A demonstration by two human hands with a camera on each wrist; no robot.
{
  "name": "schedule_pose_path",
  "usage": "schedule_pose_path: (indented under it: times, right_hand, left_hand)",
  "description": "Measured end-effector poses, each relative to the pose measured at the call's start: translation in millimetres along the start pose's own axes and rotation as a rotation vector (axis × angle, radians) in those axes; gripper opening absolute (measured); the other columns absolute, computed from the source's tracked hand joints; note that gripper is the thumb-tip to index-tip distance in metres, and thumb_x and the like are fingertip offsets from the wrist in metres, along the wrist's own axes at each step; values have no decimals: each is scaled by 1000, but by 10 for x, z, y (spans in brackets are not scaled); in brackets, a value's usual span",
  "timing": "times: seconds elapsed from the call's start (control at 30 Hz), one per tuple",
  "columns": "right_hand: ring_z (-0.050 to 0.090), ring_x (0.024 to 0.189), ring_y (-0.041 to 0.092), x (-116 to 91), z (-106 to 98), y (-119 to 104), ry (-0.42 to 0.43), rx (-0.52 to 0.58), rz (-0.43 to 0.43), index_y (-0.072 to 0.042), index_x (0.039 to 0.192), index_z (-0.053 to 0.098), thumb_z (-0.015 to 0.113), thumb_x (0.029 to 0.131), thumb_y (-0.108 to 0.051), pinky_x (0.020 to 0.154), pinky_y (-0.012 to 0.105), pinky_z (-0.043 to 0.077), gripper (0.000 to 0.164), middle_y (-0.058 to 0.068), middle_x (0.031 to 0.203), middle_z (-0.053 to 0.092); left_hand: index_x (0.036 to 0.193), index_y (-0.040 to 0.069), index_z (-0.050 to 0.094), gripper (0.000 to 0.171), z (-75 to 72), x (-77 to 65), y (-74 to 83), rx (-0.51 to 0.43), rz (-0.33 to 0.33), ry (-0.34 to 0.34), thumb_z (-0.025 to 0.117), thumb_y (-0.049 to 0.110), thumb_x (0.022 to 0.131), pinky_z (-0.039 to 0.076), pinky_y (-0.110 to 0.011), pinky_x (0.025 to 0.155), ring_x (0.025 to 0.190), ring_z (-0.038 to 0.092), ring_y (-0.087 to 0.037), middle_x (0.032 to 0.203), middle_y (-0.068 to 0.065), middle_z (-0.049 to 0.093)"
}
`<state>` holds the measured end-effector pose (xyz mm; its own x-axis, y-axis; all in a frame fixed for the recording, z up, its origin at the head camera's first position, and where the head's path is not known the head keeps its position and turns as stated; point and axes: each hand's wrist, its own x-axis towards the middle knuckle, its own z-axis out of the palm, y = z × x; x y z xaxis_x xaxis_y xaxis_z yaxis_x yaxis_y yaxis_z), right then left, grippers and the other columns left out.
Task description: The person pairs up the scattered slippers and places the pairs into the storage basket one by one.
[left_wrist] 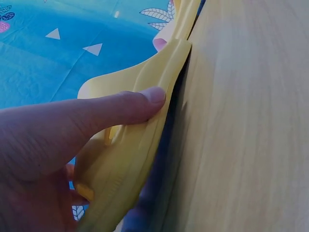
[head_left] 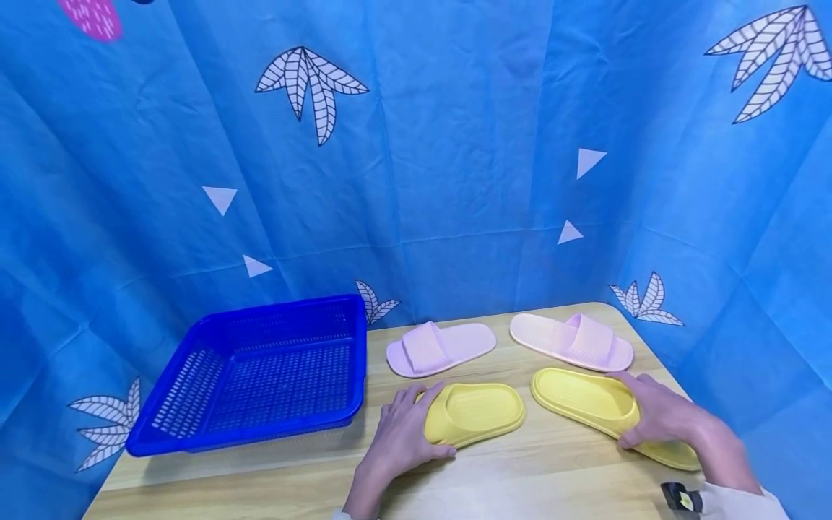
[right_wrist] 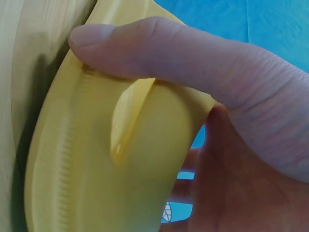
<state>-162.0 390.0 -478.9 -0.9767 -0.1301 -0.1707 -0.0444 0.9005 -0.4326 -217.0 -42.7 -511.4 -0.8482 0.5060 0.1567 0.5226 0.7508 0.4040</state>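
Two yellow slippers lie low over the wooden table in the head view. My left hand [head_left: 404, 432] grips the left yellow slipper [head_left: 486, 410] around its toe end. In the left wrist view the thumb presses along the side of that slipper [left_wrist: 125, 159]. My right hand [head_left: 659, 412] holds the right yellow slipper [head_left: 578, 393] across its upper, with the toe end showing past the wrist. The right wrist view has the thumb lying over this slipper's side [right_wrist: 96, 159], just above a slot in it. In both wrist views the other fingers are partly hidden behind the slippers.
Behind the yellow pair lie two pink slippers, one on the left [head_left: 464, 339] and one on the right [head_left: 536, 332]. A blue plastic basket [head_left: 247, 437] stands at the left of the wooden table [head_left: 520, 480]. A blue patterned curtain [head_left: 455, 180] hangs behind the table.
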Motion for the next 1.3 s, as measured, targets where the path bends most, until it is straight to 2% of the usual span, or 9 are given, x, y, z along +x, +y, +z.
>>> schedule_pose_path:
  times: [0.2,0.37,0.47,0.67,0.8,0.97,1.07,1.2,1.3]
  right_hand:
    - [57,98,32,-23,-25,-21,77,-21,-36,1,147,42,95,58,-31,75,46,48,108,25,121,56]
    - [59,102,35,-51,-20,-39,196,-41,-99,4,141,47,96,56,-34,80,50,49,104,24,122,59]
    - [58,104,37,-74,-40,-48,256,-42,-123,4,140,48,96,59,-34,81,52,48,102,23,123,59]
    - [57,106,41,-129,-110,-92,326,-59,-134,-2,144,47,96,63,-41,78,56,48,102,24,128,56]
    - [55,102,37,-143,-138,-115,366,-75,-136,-7,146,46,95,65,-43,72,50,47,102,19,125,56]
    - [52,96,32,-124,-185,-163,437,-88,-167,-9,146,47,95,65,-45,66,42,42,101,16,123,55]
    - [50,95,31,-124,-214,-183,469,-86,-179,-10,146,48,96,64,-46,64,40,39,102,15,124,54]
    - [49,95,30,-107,-231,-205,470,-65,-193,-7,148,45,95,65,-46,63,38,37,104,16,124,55]
    - [49,93,29,-101,-265,-234,494,-45,-200,-5,146,46,97,64,-41,63,35,35,103,15,119,57]
  left_hand:
    - [152,20,49,103,-42,6,3,8,-5,26,90,59,66,44,-59,92,125,51,-33,138,-10,55]
    - [154,18,46,109,-105,-7,32,-22,-15,61,91,59,64,45,-61,95,127,51,-34,140,-10,55]
    - [154,15,45,111,-145,-11,50,-32,-10,90,91,59,63,45,-62,95,129,52,-34,142,-11,56]
    - [147,18,52,105,-249,-3,72,-27,17,159,93,57,60,48,-53,88,116,57,-25,131,-2,60]
    - [147,18,52,104,-326,-9,72,-22,21,184,93,57,60,48,-54,89,115,57,-25,131,-1,60]
    - [149,20,52,106,-458,-44,87,-11,11,213,92,61,60,47,-57,96,123,56,-29,138,-2,59]
    - [150,21,51,107,-521,-43,146,-2,35,226,91,63,60,47,-56,96,127,55,-27,140,-1,58]
    - [150,22,52,107,-581,-37,246,7,80,244,91,63,59,48,-50,92,129,54,-23,140,1,57]
    - [149,23,52,106,-635,-39,288,13,81,262,92,63,59,47,-49,92,130,53,-23,140,1,56]
